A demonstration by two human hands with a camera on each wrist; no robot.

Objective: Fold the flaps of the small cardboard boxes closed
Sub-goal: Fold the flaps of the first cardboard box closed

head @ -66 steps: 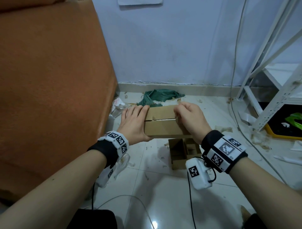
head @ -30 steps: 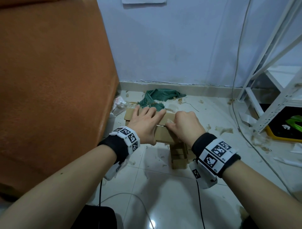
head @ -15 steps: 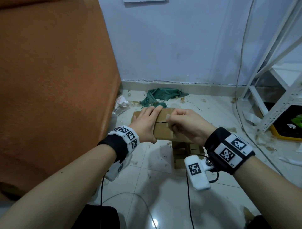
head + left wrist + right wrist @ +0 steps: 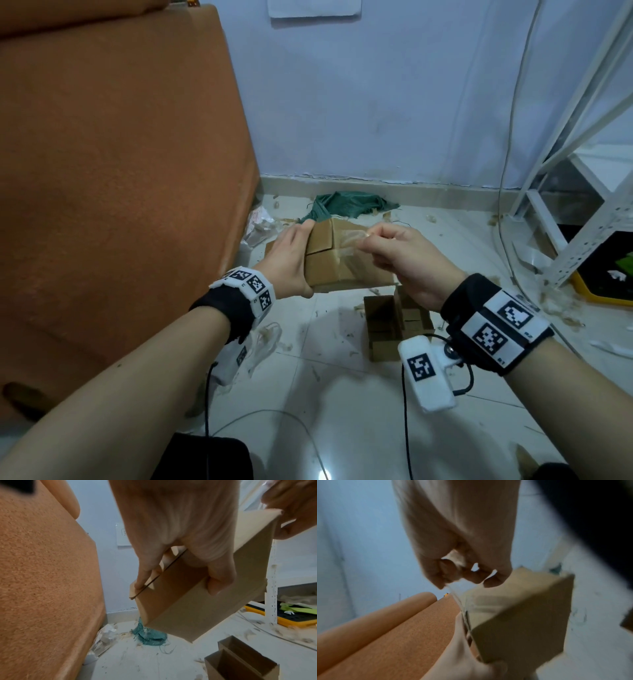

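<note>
While the left hand (image 4: pixel 289 260) clamps one end of the box (image 4: pixel 330 260) to keep it steady in the air, the right hand (image 4: pixel 407 263) pinches a strip of clear tape (image 4: pixel 351 240) and draws it up from the box's top, seemingly peeling or stretching it across the seam between the flaps. From overhead, the box hangs above the floor, with a second, open box (image 4: pixel 390 325) standing below it and a green rag (image 4: pixel 346 205) beyond it by the wall; an orange sofa (image 4: pixel 120 171) rises left of the box.

At the left wrist, the fingers (image 4: pixel 221 580) curl round the box's edge, thumb side pressing the end flaps flat, likely so they cannot spring open.

At the right wrist, blurred, the fingers (image 4: pixel 476 576) bunch tightly just above the box, the film running from them down to the cardboard; whether the tape is going on or coming off cannot be told.
</note>
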